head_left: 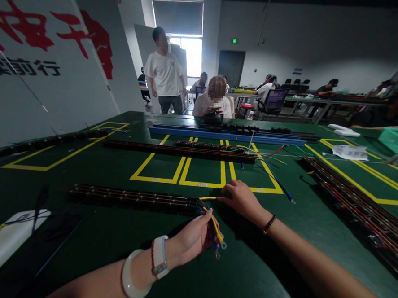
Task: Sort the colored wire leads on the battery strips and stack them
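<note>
Yellow and blue wires (pixel 216 227), tipped with ring terminals (pixel 223 246), sit pinched in the left hand (pixel 193 239) at lower centre of the frame, as the right hand (pixel 242 197) appears to pinch one yellow lead (pixel 210 198) above. Likely light and springy, they seem best held by the insulation; their dark strip (pixel 131 199), probably stiff, lies left of centre on the desk (pixel 113 233).

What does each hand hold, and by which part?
Left hand: yellow and blue insulated wires, behind their metal rings. Right hand: another yellow wire; exact pinching spot hidden.
</note>
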Tool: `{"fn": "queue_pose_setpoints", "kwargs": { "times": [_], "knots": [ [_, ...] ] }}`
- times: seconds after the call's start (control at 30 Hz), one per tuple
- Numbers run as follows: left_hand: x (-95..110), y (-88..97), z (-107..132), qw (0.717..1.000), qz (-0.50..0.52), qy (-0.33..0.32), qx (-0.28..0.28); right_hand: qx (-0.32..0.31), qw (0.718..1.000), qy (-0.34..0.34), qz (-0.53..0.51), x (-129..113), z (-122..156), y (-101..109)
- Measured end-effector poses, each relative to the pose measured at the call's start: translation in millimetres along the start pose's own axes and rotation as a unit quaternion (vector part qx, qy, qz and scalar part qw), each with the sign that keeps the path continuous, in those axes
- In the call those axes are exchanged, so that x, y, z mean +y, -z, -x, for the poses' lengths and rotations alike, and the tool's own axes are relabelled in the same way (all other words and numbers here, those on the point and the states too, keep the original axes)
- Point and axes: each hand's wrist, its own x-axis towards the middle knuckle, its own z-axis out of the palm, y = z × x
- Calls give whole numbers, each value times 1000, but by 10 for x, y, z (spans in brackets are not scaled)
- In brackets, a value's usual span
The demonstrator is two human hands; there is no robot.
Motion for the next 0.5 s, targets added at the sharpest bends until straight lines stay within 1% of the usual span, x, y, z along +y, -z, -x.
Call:
{"fn": "queue_pose_setpoints", "kwargs": {
  "times": [0.07, 0.1, 0.17, 0.23, 0.27, 0.33, 0.4, 0.5],
  "knots": [
    [-9, 3, -8, 1000, 12, -6, -9, 3, 999, 36, -15, -98, 70, 168],
    [-15, 7, -13, 1000, 16, -10, -12, -12, 997, 64, -31, -156, 109, 259],
    [-28, 17, -25, 1000, 18, -15, -13, -76, 985, 142, -68, -275, 181, 418],
    [-38, 29, -38, 999, 18, -20, -25, -143, 958, 226, -100, -368, 230, 505],
    [-42, 36, -45, 999, 19, -23, -34, -165, 945, 260, -114, -398, 243, 515],
    [-47, 50, -58, 998, 16, -30, -49, -183, 925, 302, -139, -417, 241, 484],
    [-49, 64, -67, 998, 7, -31, -51, -184, 916, 318, -158, -392, 215, 419],
    [-48, 82, -66, 999, 6, -17, -51, -186, 910, 325, -175, -313, 168, 344]
  ]
}}
